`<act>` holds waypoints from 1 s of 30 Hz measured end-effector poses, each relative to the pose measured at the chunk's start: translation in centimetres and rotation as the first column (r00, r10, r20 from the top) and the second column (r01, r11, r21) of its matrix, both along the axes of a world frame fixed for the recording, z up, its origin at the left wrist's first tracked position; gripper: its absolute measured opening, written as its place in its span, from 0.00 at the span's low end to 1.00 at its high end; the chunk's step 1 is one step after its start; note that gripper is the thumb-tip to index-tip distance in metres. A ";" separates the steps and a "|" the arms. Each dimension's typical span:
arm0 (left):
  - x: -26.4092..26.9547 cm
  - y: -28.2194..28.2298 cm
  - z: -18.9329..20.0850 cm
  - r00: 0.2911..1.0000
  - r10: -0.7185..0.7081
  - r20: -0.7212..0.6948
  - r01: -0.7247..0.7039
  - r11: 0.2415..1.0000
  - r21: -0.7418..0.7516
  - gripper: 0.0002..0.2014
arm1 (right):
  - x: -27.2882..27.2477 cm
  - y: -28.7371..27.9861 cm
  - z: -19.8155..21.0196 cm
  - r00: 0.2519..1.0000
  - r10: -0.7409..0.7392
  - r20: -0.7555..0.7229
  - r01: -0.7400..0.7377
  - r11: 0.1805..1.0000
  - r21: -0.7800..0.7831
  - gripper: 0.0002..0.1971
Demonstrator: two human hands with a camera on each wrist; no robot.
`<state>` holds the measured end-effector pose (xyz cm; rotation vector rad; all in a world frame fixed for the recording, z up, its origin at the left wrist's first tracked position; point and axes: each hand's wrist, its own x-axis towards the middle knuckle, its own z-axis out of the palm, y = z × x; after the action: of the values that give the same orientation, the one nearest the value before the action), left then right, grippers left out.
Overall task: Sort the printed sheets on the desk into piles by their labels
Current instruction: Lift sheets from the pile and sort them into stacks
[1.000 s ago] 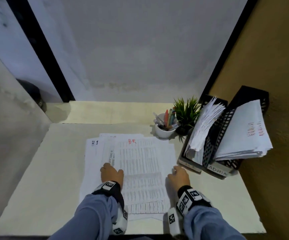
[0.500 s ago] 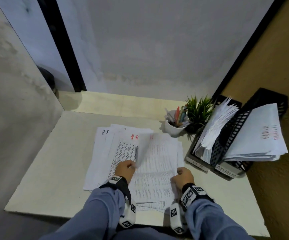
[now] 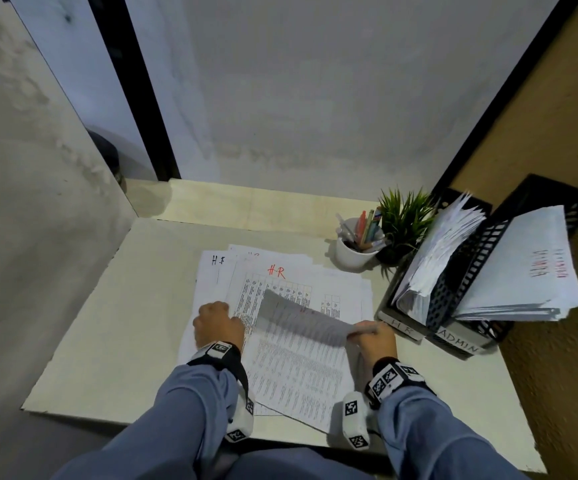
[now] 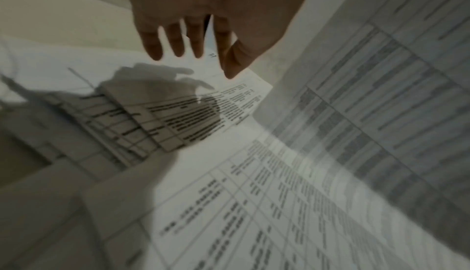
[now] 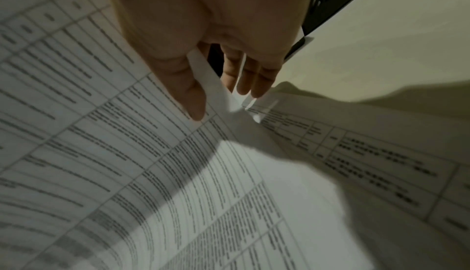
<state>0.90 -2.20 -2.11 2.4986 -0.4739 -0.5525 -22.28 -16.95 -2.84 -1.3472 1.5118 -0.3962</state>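
A loose pile of printed sheets (image 3: pixel 346 289) lies mid-desk; the sheet showing on top bears a red "HR" label (image 3: pixel 276 271). One printed sheet (image 3: pixel 301 320) is lifted off the pile and curls over to the right, its grey underside up. My right hand (image 3: pixel 367 336) pinches its edge between thumb and fingers, as the right wrist view shows (image 5: pixel 218 97). My left hand (image 3: pixel 216 320) hovers over the pile's left part. Its fingers (image 4: pixel 175 47) hang straight and hold nothing. The lifted sheet (image 4: pixel 381 73) rises to that hand's right.
Two black mesh trays stand at the right, labelled HR (image 3: pixel 401 329) and ADMIN (image 3: pixel 457 344), both stuffed with papers. A white pen cup (image 3: pixel 353 251) and a small green plant (image 3: pixel 405 216) sit behind the pile. Walls close in on the left and the right of the desk (image 3: pixel 124 323).
Both hands lay on the pile a second ago. My left hand then lifted the top sheet's left edge; now it has let go and my right hand holds the sheet, swung rightward.
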 end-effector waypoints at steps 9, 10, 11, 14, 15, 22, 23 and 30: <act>0.9 1.1 -1.9 0.988 -0.024 -0.151 0.067 0.954 0.291 0.40 | 0.7 1.8 1.2 0.987 0.025 0.160 -0.033 0.998 0.049 0.16; 0.9 1.1 -2.1 0.987 -0.016 -0.162 0.061 0.958 0.279 0.39 | 1.0 2.4 1.3 0.971 -0.018 0.240 0.006 0.999 0.051 0.19; 1.0 1.2 -2.1 0.985 -0.020 -0.169 0.066 0.961 0.270 0.37 | 1.1 2.8 1.4 0.958 -0.070 0.278 0.052 0.996 0.071 0.21; 1.3 1.4 -2.2 0.983 -0.094 -0.159 0.133 0.959 0.250 0.25 | 1.2 2.2 1.2 0.958 -0.112 0.263 0.074 0.986 0.148 0.19; 1.3 1.5 -2.1 0.981 -0.127 -0.144 0.157 0.961 0.227 0.18 | 1.1 1.8 1.1 0.968 -0.101 0.231 0.059 0.982 0.182 0.16; 0.5 1.9 -1.8 0.955 -0.078 -0.285 0.011 0.973 -0.231 0.19 | 1.5 1.4 0.5 0.958 -0.220 0.183 0.189 0.966 0.174 0.13; 0.3 2.0 -1.7 0.938 -0.086 -0.336 -0.017 0.956 -0.293 0.21 | 1.4 1.1 0.2 0.961 -0.224 0.160 0.193 0.963 0.190 0.13; -1.2 0.8 0.1 0.756 -0.170 -0.632 -0.130 0.908 -0.399 0.26 | 1.1 1.1 1.4 0.885 -0.351 0.305 0.272 0.923 0.272 0.14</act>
<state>-0.27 -1.37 -1.98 1.7248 -0.2933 -1.1489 -21.14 -15.84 -1.45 -0.8032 1.4233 -0.6167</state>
